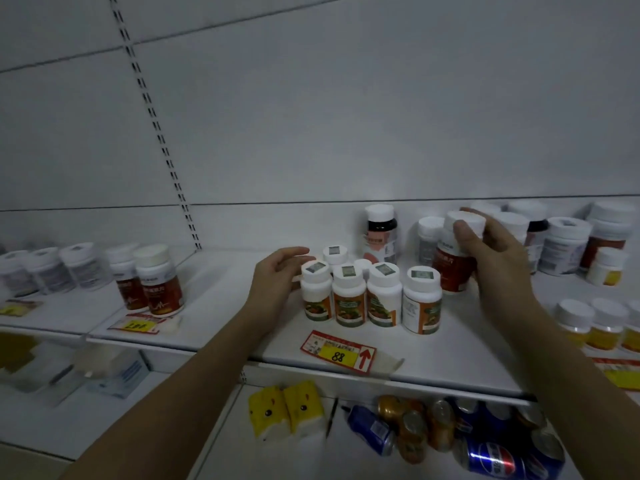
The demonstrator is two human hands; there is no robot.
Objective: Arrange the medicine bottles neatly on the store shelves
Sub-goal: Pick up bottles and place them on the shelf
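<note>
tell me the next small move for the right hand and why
Probably carry the red bottle in the right hand left to the two matching red bottles on the shelf, since it sits apart from them.

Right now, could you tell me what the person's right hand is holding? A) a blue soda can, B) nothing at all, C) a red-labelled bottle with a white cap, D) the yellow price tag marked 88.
C: the right hand has its fingers curled round the white cap of the red-labelled bottle, just right of the front row of small bottles on the shelf.
</note>
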